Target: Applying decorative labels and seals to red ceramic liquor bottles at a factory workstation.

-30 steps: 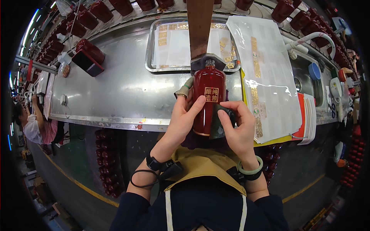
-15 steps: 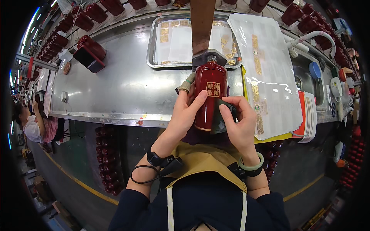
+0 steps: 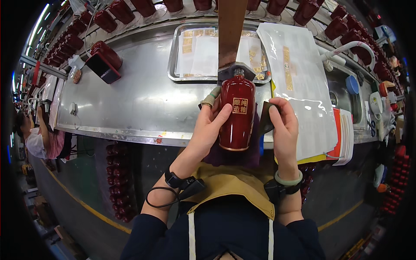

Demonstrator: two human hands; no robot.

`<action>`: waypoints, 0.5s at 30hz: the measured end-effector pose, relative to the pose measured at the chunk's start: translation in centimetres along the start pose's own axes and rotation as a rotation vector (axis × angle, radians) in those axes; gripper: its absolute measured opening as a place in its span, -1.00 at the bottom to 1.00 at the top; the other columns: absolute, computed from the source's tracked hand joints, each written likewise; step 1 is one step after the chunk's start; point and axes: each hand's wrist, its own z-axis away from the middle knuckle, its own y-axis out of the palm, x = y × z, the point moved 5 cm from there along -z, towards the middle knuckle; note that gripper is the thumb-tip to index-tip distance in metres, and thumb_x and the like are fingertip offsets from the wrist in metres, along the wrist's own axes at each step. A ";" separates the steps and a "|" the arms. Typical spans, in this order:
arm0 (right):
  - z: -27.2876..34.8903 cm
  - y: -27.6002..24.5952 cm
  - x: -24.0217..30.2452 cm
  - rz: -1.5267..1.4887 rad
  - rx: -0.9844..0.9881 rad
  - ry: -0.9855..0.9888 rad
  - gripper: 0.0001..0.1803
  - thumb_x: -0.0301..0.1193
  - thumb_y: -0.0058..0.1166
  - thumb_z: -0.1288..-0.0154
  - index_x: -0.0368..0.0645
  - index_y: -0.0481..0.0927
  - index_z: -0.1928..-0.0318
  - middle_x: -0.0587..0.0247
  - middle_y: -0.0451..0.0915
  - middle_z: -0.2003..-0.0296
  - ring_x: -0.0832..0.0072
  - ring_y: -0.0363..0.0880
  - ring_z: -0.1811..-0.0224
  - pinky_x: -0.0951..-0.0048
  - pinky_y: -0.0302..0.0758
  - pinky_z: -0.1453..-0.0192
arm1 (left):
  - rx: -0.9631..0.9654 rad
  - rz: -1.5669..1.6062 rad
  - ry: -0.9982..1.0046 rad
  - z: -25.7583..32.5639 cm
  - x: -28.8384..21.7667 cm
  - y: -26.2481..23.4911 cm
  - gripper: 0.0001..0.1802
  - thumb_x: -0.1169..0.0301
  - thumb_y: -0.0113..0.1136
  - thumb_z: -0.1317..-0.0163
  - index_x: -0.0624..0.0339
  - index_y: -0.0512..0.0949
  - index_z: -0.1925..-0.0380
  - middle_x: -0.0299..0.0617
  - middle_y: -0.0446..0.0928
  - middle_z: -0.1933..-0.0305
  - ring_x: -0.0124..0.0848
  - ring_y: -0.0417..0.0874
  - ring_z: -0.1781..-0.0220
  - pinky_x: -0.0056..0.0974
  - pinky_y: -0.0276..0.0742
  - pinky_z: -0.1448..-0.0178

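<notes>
A glossy dark red bottle (image 3: 236,130) with a small gold-framed label lies tilted at the table's front edge, its neck against a dark notched holder (image 3: 248,69). My left hand (image 3: 211,123) grips its left side, thumb on the front; the fingers behind are partly hidden, with cloth tips on some. To the right of the bottle, my right hand (image 3: 284,125) pinches a dark, thin flexible piece (image 3: 266,118) between thumb and fingers, apart from the bottle. Under the bottle hangs a dark purple cloth (image 3: 255,151).
A metal tray (image 3: 172,71) with sheets of gold lettering stands behind the bottle. Large translucent sheets (image 3: 303,108) lie at right, beside a sink (image 3: 357,104). A brown upright bar (image 3: 229,34) rises behind the holder. At left stand another red bottle (image 3: 108,54) and a dark box-like device (image 3: 102,69).
My right hand has moved right, away from the bottle, taking the dark piece from its front right side. My left hand still holds the bottle.
</notes>
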 end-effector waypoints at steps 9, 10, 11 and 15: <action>-1.8 2.3 -3.5 0.016 0.100 0.178 -0.72 -0.37 0.40 -0.39 -0.12 0.50 0.13 0.57 0.38 0.37 0.78 0.30 0.31 0.68 0.28 0.22 | -0.004 -0.052 -0.015 -0.1 0.2 0.2 -0.20 0.32 0.24 -0.52 0.33 0.06 -0.58 0.00 0.36 -0.50 -0.32 0.45 -0.47 -0.19 0.37 -0.53; -1.8 2.2 -3.5 0.024 0.093 0.193 -0.71 -0.36 0.40 -0.39 -0.12 0.49 0.14 0.57 0.38 0.37 0.78 0.29 0.32 0.68 0.27 0.23 | -0.002 -0.045 -0.010 -0.1 0.2 0.3 -0.21 0.32 0.23 -0.52 0.32 0.07 -0.58 0.00 0.37 -0.50 -0.32 0.45 -0.46 -0.19 0.38 -0.52; -1.8 2.2 -3.5 0.023 0.091 0.194 -0.71 -0.36 0.40 -0.39 -0.12 0.49 0.14 0.57 0.38 0.37 0.78 0.29 0.32 0.68 0.27 0.23 | -0.001 -0.046 -0.012 -0.1 0.1 0.3 -0.21 0.32 0.23 -0.52 0.32 0.07 -0.58 0.00 0.37 -0.50 -0.32 0.45 -0.46 -0.19 0.38 -0.52; -1.8 2.4 -3.6 0.020 0.097 0.161 -0.71 -0.35 0.40 -0.40 -0.12 0.50 0.13 0.58 0.38 0.38 0.79 0.29 0.33 0.68 0.27 0.25 | -0.010 -0.051 -0.009 -0.1 0.0 0.3 -0.23 0.32 0.23 -0.52 0.30 0.10 -0.57 -0.02 0.39 -0.48 -0.32 0.46 -0.46 -0.19 0.38 -0.52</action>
